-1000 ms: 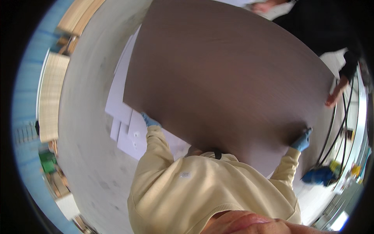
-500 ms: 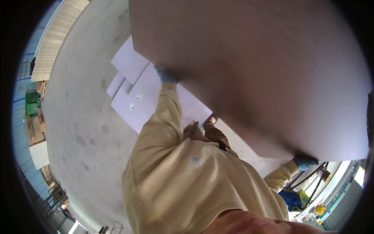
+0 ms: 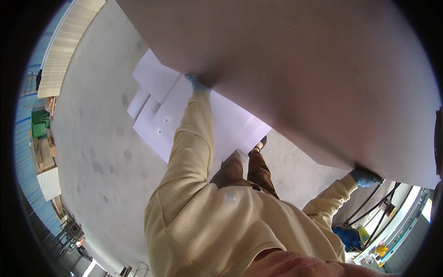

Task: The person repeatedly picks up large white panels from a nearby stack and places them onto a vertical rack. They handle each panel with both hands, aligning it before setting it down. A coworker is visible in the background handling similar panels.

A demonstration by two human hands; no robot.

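Note:
A large, flat brown panel [image 3: 286, 69] fills the upper right of the head view, tilted up in front of me. My left hand [image 3: 198, 83], in a blue glove, grips its lower edge near the left corner, with the fingers partly behind the board. Farther right along that same edge, my right hand [image 3: 366, 178], also in a blue glove, is closed on the board near its right end. Beneath my left arm lie several overlapping pale lilac-white panels [image 3: 221, 122], two of them with small white labels.
Grey concrete floor [image 3: 97, 124] spreads out to the left. Along the far left wall stand a long cream board [image 3: 69, 46], green bins [image 3: 40, 122] and stacked timber. At lower right are a blue bag [image 3: 347, 237] and a metal-legged bench with yellow items [image 3: 381, 250].
The brown panel has turned: its left part reaches farther left and its lower edge sits higher on the right. My right hand has risen slightly with it, and both hands keep their hold.

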